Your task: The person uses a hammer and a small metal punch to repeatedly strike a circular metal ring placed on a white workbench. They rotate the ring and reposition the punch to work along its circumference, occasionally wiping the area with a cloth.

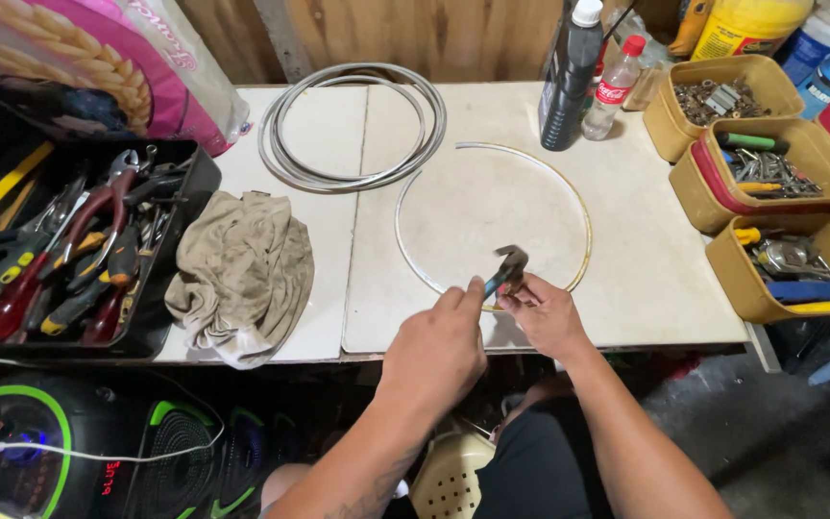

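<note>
Two bare hands are working at the front edge of the white bench (626, 288). The left hand (439, 346) is gripping a pair of pliers with blue-and-dark handles (506, 271), their jaws seemingly biting a thin metal wire hoop (583, 207) lying flat mid-bench; the right hand (545, 315) is pinching that hoop beside the pliers. Three yellow plastic tubs (670, 120) are lining the right edge, holding screws, bits and tools. A black tray of red-handled pliers and screwdrivers (199, 183) is sitting at the left edge, beside one crumpled beige rag (242, 269). One grey coiled cable (353, 125) and two bottles, one tall black (564, 86) and one small clear (612, 91), are standing at the back edge.
</note>
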